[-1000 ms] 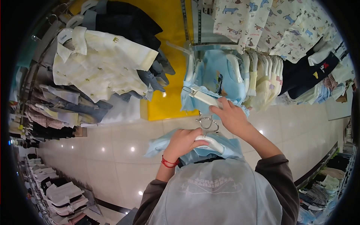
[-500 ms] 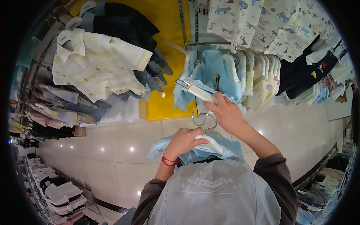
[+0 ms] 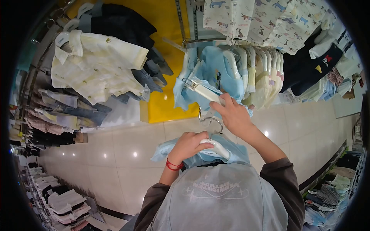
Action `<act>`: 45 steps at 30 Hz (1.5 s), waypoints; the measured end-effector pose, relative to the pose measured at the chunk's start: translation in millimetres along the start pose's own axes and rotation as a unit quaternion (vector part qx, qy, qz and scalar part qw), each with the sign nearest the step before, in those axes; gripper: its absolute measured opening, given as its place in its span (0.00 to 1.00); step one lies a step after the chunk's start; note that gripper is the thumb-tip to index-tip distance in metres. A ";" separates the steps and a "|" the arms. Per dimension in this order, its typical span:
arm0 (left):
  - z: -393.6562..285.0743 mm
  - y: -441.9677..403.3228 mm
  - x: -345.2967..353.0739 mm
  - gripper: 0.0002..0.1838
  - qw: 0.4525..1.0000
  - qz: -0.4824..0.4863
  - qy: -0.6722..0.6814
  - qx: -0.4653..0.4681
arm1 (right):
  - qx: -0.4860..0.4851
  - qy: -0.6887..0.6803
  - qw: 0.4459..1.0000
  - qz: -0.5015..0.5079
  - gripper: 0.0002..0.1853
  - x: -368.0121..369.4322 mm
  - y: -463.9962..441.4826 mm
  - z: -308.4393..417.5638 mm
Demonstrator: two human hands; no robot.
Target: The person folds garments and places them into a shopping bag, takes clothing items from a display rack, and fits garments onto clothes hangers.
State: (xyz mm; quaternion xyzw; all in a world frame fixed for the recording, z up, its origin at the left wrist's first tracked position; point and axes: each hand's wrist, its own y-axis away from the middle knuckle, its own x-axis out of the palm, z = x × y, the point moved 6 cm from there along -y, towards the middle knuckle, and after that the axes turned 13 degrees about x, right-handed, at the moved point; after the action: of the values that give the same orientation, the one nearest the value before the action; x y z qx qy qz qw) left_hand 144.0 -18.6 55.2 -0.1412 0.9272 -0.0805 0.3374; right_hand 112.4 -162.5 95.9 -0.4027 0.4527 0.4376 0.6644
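My left hand (image 3: 189, 144), with a red cord bracelet at the wrist, is closed around the top of a white hanger (image 3: 219, 149). A light blue garment (image 3: 239, 152) hangs on this hanger, close to my chest, and its metal hook (image 3: 214, 122) points up. My right hand (image 3: 235, 115) pinches the near end of a white clip hanger (image 3: 206, 93), with a metal clip at its far end. Light blue cloth shows along the clip hanger and behind my right fingers; how it is attached is hard to make out. Both hands are just short of the rack.
Light blue tops (image 3: 214, 61) and paler clothes hang on the rack ahead. Patterned white garments (image 3: 266, 23) hang above it. At left are a pale yellow shirt (image 3: 100, 63) and dark clothes. A yellow display base (image 3: 169, 109) stands on the tiled floor. Folded stacks (image 3: 65, 200) lie lower left.
The rack and surrounding clothes have shifted slightly left and up in view. Both hands keep their grips on the hangers, with almost no movement.
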 end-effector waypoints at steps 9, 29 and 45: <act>-11.3 -0.5 8.6 0.17 1.000 0.021 -0.002 0.003 | 0.015 -0.004 1.000 -0.017 0.22 0.5 10.3 -6.1; -25.2 -2.5 17.6 0.16 0.999 0.038 -0.005 0.022 | -0.002 0.056 0.995 -0.080 0.16 2.7 30.1 -5.9; -23.2 -9.7 15.5 0.15 0.999 0.045 0.005 0.019 | 0.015 -0.001 0.995 -0.094 0.18 -14.5 21.7 -8.1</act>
State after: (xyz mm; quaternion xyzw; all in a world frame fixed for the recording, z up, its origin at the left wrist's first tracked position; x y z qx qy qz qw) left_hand 119.6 -31.4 65.9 -0.0923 0.9325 -0.0832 0.3390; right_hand 86.9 -166.8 104.6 -0.4325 0.4188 0.3668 0.7092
